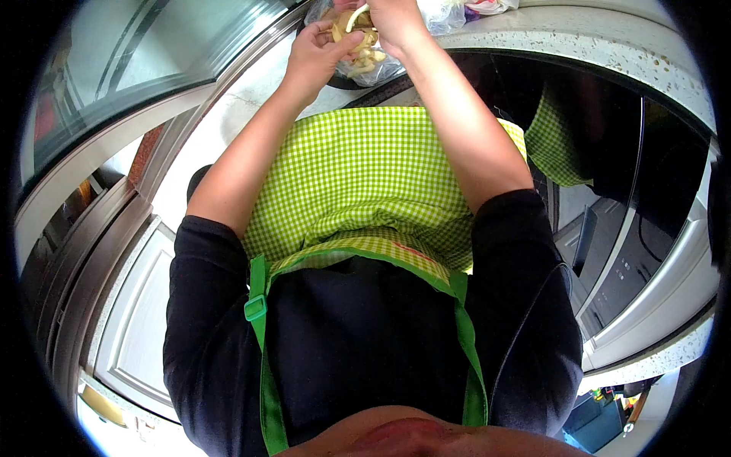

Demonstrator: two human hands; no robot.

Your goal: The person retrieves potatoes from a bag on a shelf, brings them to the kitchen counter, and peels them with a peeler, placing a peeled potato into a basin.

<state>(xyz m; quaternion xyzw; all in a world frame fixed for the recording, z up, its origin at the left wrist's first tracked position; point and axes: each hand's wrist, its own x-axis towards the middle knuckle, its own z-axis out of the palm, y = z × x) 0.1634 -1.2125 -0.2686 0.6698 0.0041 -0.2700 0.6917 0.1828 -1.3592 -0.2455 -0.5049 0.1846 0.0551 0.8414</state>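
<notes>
At the top edge of the head view, both my hands are close together over a clear plastic bag that lines a dark-rimmed container. Yellow-brown peelings lie in the bag, below my fingers. My left hand is closed, thumb and fingers pinching a yellow-brown piece that looks like peel or unpeeled vegetable. My right hand is curled beside it, around a white curved tool that looks like a peeler. The frame's top edge cuts off part of the right hand and the tool.
Right of my arms is a black glossy appliance front under a speckled countertop. More plastic bags rest on the counter at the top. On the left are a glass-paned frame and a white cabinet door. A green checked apron covers my lap.
</notes>
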